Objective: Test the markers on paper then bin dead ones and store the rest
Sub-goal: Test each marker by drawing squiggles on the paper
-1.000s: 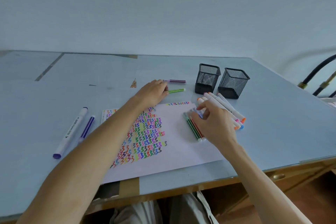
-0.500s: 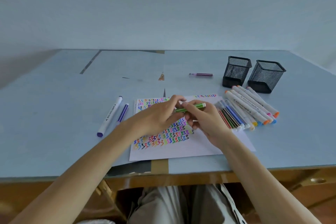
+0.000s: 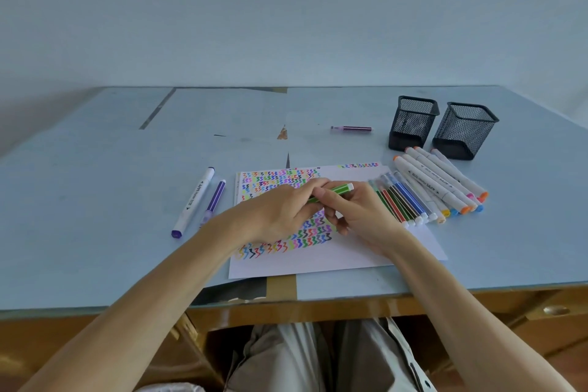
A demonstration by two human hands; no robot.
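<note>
Okay, both your left hand [image 3: 280, 213] and right hand [image 3: 356, 216] pinch the green marker [image 3: 334, 191] over the paper [image 3: 366, 251]; pull cap straight off, keep barrel steady.

The pale blue table top [image 3: 95, 200] looks like a smooth, matt laminate sheet, scuffed and chipped in spots so brown shows through. Its front edge [image 3: 318, 312] is glossy varnished wood, proper shiny. The two black square pen pots [image 3: 413, 124] are fine metal mesh, matt finish. The white sheet of paper [image 3: 318, 261] is plain, matt, covered in coloured squiggles. The thin green striped marker [image 3: 337, 190] being held has a smooth plastic barrel with a slight sheen, same as the fat white plastic markers [image 3: 439, 181]. Light grey trousers [image 3: 286, 360] look like soft woven cloth.
</note>
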